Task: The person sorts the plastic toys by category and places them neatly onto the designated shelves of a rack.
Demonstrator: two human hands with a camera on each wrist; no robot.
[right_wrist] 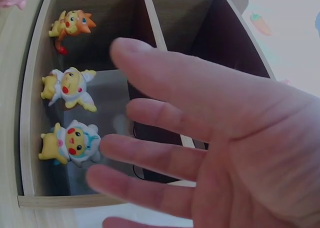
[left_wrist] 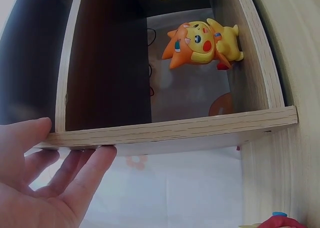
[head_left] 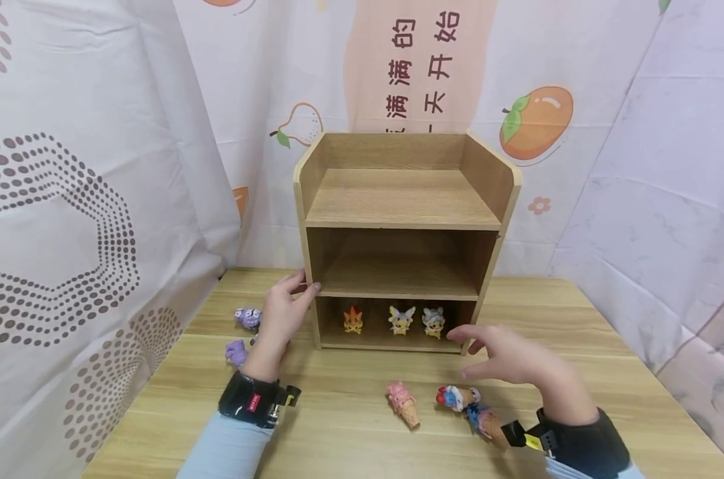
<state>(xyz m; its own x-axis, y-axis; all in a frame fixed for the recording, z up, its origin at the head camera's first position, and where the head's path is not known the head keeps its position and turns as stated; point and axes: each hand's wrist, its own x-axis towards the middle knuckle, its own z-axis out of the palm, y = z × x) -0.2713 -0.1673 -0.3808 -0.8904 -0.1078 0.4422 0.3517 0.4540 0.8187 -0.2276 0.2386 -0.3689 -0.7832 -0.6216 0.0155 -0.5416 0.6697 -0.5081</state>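
Note:
A small wooden shelf (head_left: 400, 293) stands upright on the table. My left hand (head_left: 284, 313) holds the edge of its left side panel, thumb at the front and fingers along the outside, as the left wrist view shows (left_wrist: 60, 188). In the bottom compartment stand three yellow figurines: an orange-hooded figurine (head_left: 353, 320), a white-eared figurine (head_left: 401, 320) and a grey-hooded figurine (head_left: 433, 322). My right hand (head_left: 506, 352) hovers with spread fingers by the lower right corner, near the grey-hooded figurine (right_wrist: 72, 143). Nothing is in its grasp.
In front of the shelf lie a pink ice-cream-cone toy (head_left: 402, 404), a blue-and-white cone toy with red (head_left: 458, 398) and a blue-pink cone toy (head_left: 486, 421). Purple toys (head_left: 237, 353) lie left of my left arm. Printed curtains (head_left: 266, 66) hang behind the table (head_left: 332, 432).

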